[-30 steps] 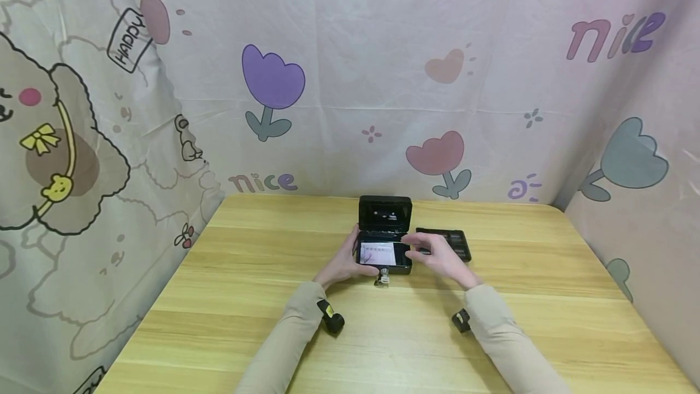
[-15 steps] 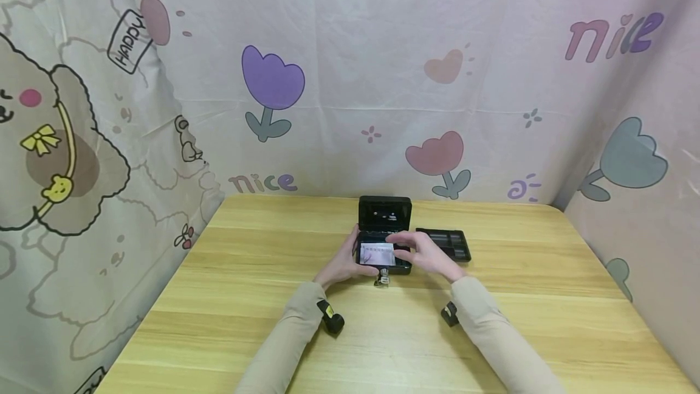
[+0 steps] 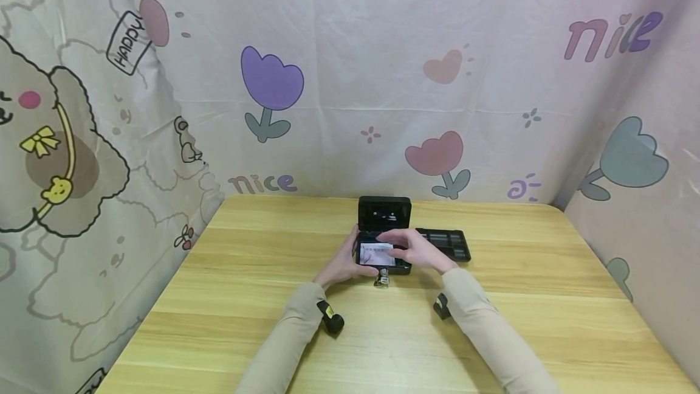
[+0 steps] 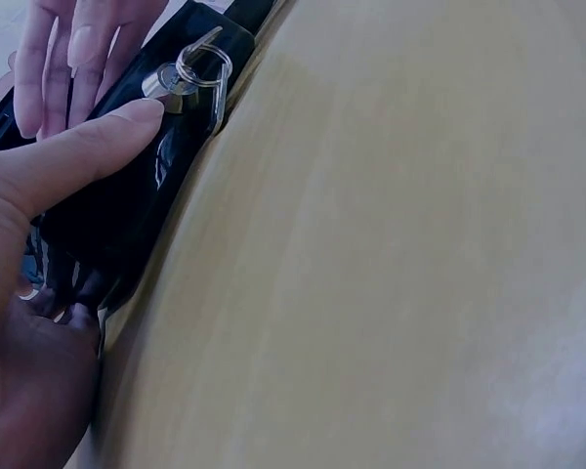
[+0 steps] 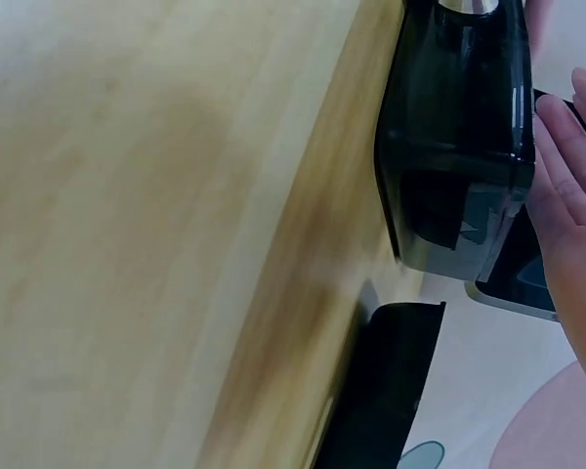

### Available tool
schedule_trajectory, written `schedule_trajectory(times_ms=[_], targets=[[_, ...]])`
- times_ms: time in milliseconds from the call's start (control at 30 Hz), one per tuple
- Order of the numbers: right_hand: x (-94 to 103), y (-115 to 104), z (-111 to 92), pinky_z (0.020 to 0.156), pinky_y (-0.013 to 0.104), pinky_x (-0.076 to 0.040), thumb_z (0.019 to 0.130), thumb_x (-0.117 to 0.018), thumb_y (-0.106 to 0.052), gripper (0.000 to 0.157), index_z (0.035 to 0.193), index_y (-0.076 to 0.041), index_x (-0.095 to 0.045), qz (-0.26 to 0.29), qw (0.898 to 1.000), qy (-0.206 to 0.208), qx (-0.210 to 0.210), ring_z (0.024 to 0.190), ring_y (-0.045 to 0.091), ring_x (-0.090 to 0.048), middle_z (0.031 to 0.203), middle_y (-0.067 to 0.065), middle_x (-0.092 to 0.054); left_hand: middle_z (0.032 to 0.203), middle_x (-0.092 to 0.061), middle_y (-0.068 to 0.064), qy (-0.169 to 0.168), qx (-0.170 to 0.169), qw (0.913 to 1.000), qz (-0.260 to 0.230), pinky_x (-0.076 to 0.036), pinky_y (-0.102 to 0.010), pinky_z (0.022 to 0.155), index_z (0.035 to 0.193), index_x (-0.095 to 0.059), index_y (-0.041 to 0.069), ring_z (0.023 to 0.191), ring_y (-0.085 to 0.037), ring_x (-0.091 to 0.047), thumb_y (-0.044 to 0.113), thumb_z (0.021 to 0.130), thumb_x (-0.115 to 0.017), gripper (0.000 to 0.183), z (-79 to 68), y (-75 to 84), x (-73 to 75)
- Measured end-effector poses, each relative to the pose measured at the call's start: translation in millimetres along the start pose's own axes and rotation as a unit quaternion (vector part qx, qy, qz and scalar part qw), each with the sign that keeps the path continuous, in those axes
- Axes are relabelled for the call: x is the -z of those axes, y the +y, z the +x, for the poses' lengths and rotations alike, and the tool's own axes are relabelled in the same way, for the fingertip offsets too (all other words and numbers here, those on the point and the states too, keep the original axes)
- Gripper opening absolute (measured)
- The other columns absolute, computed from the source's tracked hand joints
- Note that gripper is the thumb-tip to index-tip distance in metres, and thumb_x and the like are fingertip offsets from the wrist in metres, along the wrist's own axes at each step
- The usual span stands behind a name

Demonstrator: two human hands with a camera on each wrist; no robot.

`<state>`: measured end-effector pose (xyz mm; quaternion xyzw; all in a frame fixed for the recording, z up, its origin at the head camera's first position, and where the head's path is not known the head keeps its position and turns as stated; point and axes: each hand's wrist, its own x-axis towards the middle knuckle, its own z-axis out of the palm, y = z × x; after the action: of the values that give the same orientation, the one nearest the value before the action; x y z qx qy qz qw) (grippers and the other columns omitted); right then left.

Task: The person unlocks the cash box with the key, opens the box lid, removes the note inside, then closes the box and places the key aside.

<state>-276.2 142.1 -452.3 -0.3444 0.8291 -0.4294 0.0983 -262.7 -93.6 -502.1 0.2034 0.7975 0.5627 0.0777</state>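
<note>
A small black cash box [image 3: 384, 214] stands on the table with its lid raised at the back. My left hand [image 3: 343, 261] grips its left side, the thumb lying along the front near the lock. Keys on a ring [image 4: 210, 73] hang from that lock. Inside lies a pale printed paper [image 3: 376, 253], its right edge partly covered by my right hand [image 3: 418, 250]. That hand reaches over the box's open body from the right, fingers relaxed and slightly bent. In the right wrist view its fingers [image 5: 566, 161] pass behind the box's rim, their tips partly hidden.
A black compartment tray [image 3: 458, 245] rests on the table just right of the box, partly behind my right hand. The wooden table [image 3: 262, 236] ends at a printed cloth [image 3: 350, 108] at the back and sides. Each wrist carries a small black camera [image 3: 331, 319].
My right hand has moved left, from the box's right edge to over the paper. The left hand, the box and the tray have kept their places.
</note>
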Motion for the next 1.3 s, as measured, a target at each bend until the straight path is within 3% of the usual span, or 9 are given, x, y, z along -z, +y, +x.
schedule_trajectory(times_ms=[267,700,1300], targets=[[-3.4,6,11,0.111,0.053,-0.046,0.095,-0.062,0.002,0.038,0.133,0.004,-0.06,0.007,1.0,-0.006,-0.004,0.13,0.039,-0.058,0.137,0.022,-0.063,0.17,-0.008,-0.02,-0.001,-0.002,0.9999,-0.013,-0.012,-0.053,0.128,0.161,0.001,0.003,0.157,-0.034,-0.013,0.01,0.072,-0.09,0.128,-0.6,1.6,0.2],[-8.1,8,27,0.109,0.051,-0.049,0.093,-0.065,-0.001,0.038,0.131,0.004,-0.061,-0.028,0.999,-0.042,-0.015,0.126,0.036,-0.062,0.133,0.021,-0.066,0.17,-0.003,-0.021,-0.002,0.015,0.9997,0.018,-0.014,-0.053,0.128,0.161,0.003,0.0,0.157,-0.036,-0.011,0.016,0.073,-0.09,0.129,-2.2,2.1,0.0],[-11.0,12,32,0.106,0.05,-0.051,0.092,-0.066,-0.001,0.033,0.125,0.002,-0.067,-0.067,0.997,-0.044,-0.007,0.121,0.033,-0.064,0.126,0.017,-0.071,0.17,0.0,-0.022,-0.001,0.008,1.0,0.003,-0.012,-0.052,0.129,0.16,0.004,-0.001,0.157,-0.035,-0.009,0.016,0.072,-0.09,0.13,0.4,-2.6,-0.3]])
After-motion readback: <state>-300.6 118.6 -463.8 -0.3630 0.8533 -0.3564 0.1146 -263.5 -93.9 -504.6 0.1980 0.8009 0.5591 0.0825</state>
